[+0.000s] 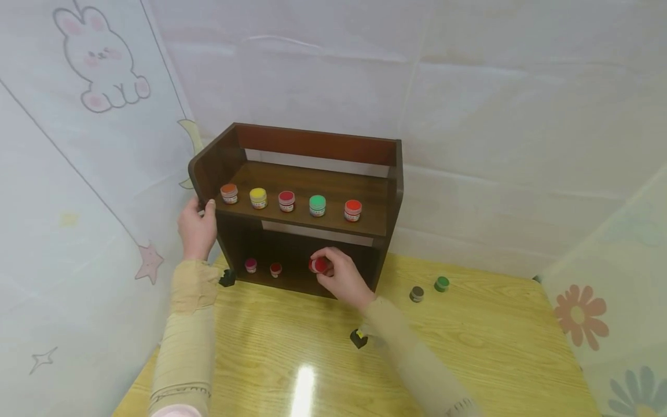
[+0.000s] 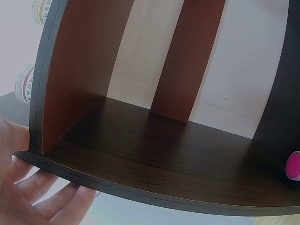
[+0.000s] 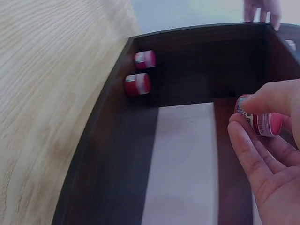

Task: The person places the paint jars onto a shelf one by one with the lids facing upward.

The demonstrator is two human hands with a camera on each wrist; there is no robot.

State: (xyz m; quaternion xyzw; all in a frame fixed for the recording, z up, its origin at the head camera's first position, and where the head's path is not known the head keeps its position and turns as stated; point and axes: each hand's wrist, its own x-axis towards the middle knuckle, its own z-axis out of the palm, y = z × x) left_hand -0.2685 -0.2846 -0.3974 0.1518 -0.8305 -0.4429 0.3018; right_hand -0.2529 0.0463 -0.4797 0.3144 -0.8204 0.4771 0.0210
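My right hand (image 1: 344, 278) pinches a small red paint jar (image 3: 260, 117) between thumb and fingers, in front of the lower level of a dark brown two-level shelf (image 1: 312, 229). The jar is tilted, its lid turned toward the palm in the right wrist view. My left hand (image 1: 198, 231) grips the shelf's left side panel (image 2: 117, 185) near the upper board, fingers along the outer face. On the lower level, a magenta-lidded jar (image 1: 251, 265) and a red-lidded jar (image 1: 275, 269) stand at the left.
On the upper board stand orange (image 1: 229, 193), yellow (image 1: 258, 198), dark red (image 1: 286, 201), green (image 1: 317, 205) and bright red (image 1: 352, 210) jars in a row. Brown (image 1: 417, 294) and dark green (image 1: 442, 284) jars stand on the wooden table (image 1: 484, 336), right of the shelf.
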